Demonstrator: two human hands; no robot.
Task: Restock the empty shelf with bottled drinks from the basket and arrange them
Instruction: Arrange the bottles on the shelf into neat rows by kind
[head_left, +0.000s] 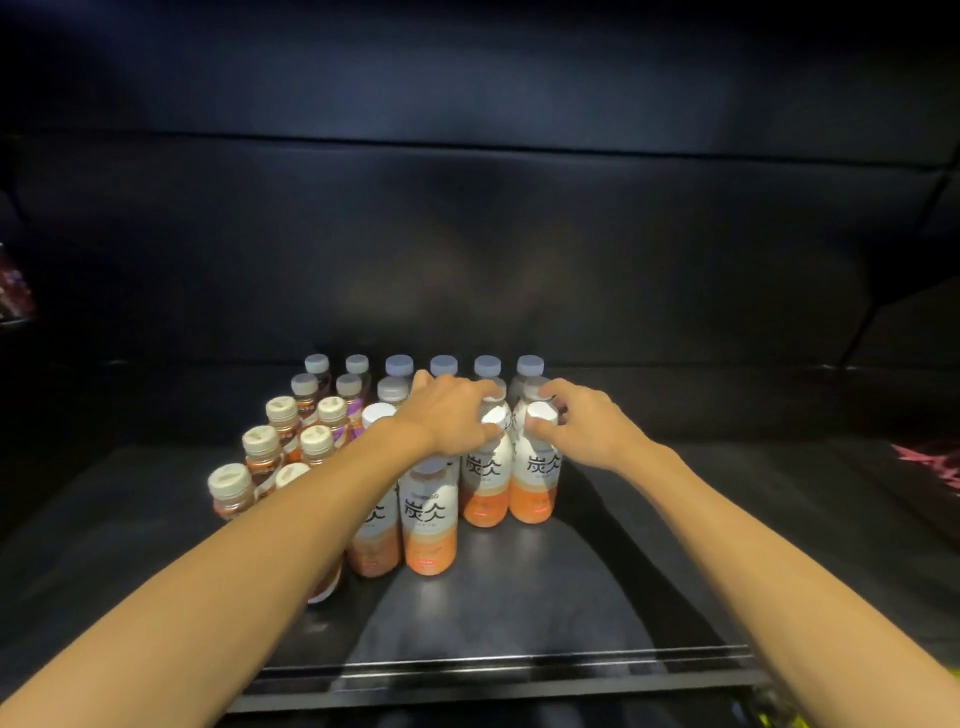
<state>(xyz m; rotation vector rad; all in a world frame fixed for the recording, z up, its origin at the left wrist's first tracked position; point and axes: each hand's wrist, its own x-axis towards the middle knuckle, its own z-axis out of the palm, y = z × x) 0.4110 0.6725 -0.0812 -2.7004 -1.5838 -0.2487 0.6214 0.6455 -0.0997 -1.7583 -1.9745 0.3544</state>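
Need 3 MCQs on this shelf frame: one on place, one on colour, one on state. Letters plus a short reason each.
1. Where do the amber bottles with cream caps stand?
A. left of the orange-and-white bottles
B. right of them
C. on top of them

2. What colour is the lower half of the nearest front bottle?
A. green
B. orange
C. blue

3. What is the right hand doing?
A. hanging idle
B. lying flat on the shelf
C. gripping a bottle top

Answers: 1 A, they line the left side. 2 B, orange under a white label. 3 C, its fingers curl round the white cap; the left hand grips the neighbouring one.
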